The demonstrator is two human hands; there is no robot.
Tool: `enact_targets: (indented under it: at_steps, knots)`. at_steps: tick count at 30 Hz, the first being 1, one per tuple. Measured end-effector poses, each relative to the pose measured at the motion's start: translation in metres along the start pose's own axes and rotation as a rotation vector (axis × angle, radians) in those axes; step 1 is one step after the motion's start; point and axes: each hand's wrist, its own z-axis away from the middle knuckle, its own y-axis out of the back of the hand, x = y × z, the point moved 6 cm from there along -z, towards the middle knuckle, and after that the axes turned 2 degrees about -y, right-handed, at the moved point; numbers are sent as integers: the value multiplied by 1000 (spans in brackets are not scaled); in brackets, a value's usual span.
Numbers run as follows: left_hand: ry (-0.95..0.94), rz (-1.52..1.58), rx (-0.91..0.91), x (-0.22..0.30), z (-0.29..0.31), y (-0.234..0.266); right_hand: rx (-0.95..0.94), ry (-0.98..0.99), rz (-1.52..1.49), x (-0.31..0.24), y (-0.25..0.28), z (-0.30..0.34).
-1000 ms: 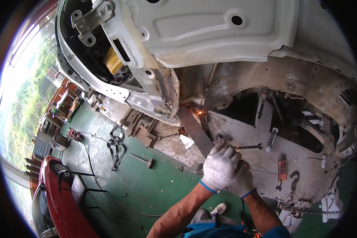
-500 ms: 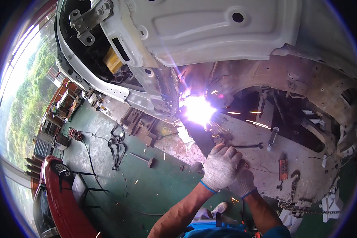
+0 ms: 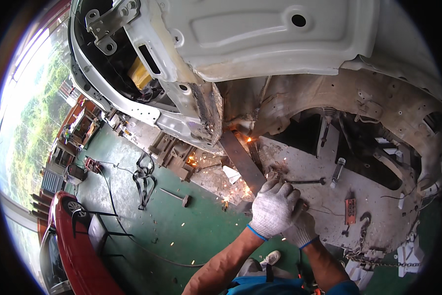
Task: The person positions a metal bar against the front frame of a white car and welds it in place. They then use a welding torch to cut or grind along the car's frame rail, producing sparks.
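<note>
My left hand (image 3: 274, 207), in a white knit glove with blue cuff trim, is closed at the lower end of a flat dark steel bar (image 3: 241, 162). Pressed against it, my right hand (image 3: 302, 229) is closed too, in a matching glove. What both hands grip is hidden by the gloves and fingers. The bar slants up to the torn, rusty lower edge of a car body (image 3: 208, 113). A small orange glow (image 3: 249, 139) burns at the brown sheet metal beside the bar's upper end, above a narrower dark strip (image 3: 254, 153).
A wrench (image 3: 307, 181), a clear cylinder (image 3: 337, 172) and an orange controller (image 3: 350, 211) lie on the pale platform right of my hands. A hook with chain (image 3: 364, 228) lies nearby. On the green floor are a hammer (image 3: 185, 200) and black straps (image 3: 144, 182). A red car (image 3: 83, 250) stands lower left.
The dazzling white-violet arc has gone out, leaving a small orange glow. The bar and rusty metal now show clearly. Sparks have dropped toward the platform edge and floor. My hands have hardly moved.
</note>
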Motion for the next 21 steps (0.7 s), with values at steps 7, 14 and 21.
enact_targets:
  at_steps: [7,14,21]
  knots:
    - [8,3,3,0,0,-1,-47,14,55,2,-12,0]
    - [10,-9,2,0,0,0,-11,2,54,6,-22,3]
    - [11,-9,-7,0,0,0,9,-22,106,4,-22,6]
